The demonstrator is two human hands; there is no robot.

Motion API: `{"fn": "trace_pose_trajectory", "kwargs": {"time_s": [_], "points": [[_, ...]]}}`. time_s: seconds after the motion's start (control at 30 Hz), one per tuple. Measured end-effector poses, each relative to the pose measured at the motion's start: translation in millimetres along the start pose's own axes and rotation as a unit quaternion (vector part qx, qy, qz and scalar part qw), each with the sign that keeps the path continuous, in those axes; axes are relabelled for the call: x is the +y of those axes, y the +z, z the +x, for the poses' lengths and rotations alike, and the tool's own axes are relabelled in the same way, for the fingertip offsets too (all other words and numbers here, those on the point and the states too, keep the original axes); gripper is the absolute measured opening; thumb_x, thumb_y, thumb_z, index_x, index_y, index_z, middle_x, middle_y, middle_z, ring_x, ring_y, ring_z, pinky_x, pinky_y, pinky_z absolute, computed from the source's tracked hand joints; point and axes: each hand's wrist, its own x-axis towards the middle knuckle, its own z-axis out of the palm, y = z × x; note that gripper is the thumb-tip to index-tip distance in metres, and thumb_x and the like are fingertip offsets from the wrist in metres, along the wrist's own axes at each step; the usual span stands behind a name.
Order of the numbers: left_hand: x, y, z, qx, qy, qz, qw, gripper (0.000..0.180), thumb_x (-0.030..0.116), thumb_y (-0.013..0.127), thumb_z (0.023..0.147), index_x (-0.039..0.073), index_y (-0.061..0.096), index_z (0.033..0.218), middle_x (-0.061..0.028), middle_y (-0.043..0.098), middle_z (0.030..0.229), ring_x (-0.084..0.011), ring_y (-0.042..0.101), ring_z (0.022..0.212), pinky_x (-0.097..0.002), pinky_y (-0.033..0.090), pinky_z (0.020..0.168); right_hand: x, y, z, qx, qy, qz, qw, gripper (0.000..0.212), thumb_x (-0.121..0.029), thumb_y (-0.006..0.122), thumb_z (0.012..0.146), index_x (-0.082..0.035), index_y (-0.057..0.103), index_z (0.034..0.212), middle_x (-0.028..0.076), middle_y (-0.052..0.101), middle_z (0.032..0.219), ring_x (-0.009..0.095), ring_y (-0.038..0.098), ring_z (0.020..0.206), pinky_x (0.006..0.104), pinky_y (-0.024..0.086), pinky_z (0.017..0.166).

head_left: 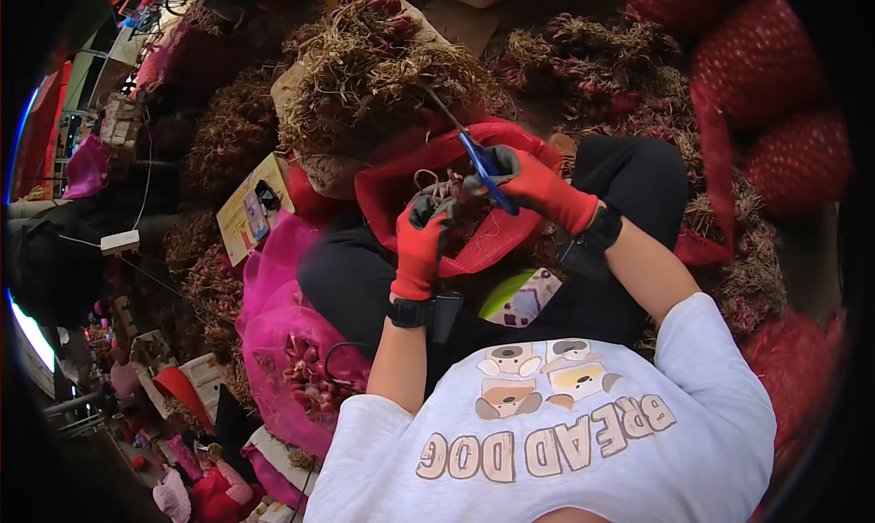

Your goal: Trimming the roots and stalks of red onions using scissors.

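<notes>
Both my hands wear red gloves with dark grey fingertips. My right hand (pixel 542 188) is closed round the blue handles of a pair of scissors (pixel 480 161), whose blades point up and to the left. Beside it, my left hand (pixel 423 240) pinches a small bunch of shallots (pixel 442 186) by what look like dry stems; the fingers partly hide it. Below and around both hands, the red mesh bag (pixel 372 199) lies with its mouth spread wide between my legs. Just beyond rises a heap of dried shallots (pixel 365 76) with tangled straw-coloured tops, near the scissor tips.
Full red mesh sacks (pixel 761 58) stand at the far right. A pink mesh bag (pixel 264 332) with shallots leans by my left leg. More shallots (pixel 602 67) lie beyond my right knee. A yellow board (pixel 239 218) with small dark items sits left. A person in red (pixel 219 491) is at the lower left.
</notes>
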Motion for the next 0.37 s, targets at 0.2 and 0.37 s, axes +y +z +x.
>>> {"fn": "trace_pose_trajectory", "kwargs": {"time_s": [0.2,0.37], "points": [[-1.9,15.0,-13.5,-0.077,-0.049,-0.095,0.991,0.023,0.016,0.058,0.085,-0.001,0.059,0.102,-0.0037,0.060,0.084,-0.0096,0.059,0.074,-0.0218,0.046,0.069,50.5,1.4,-14.4,-0.001,0.033,0.265,0.964,0.043,-0.015,0.066,0.080,0.002,0.051,0.116,0.008,0.062,0.100,0.016,0.062,0.087,0.0300,0.052,0.076],[-15.7,4.5,-9.5,-0.095,-0.123,-0.341,0.927,0.020,0.017,0.059,0.087,0.000,0.060,0.098,-0.0057,0.062,0.087,-0.0132,0.060,0.079,-0.0259,0.048,0.071,81.1,2.8,-6.9,-0.030,-0.029,0.377,0.925,0.054,-0.017,0.065,0.080,0.003,0.045,0.125,0.012,0.059,0.110,0.022,0.061,0.098,0.0351,0.049,0.089]]}}
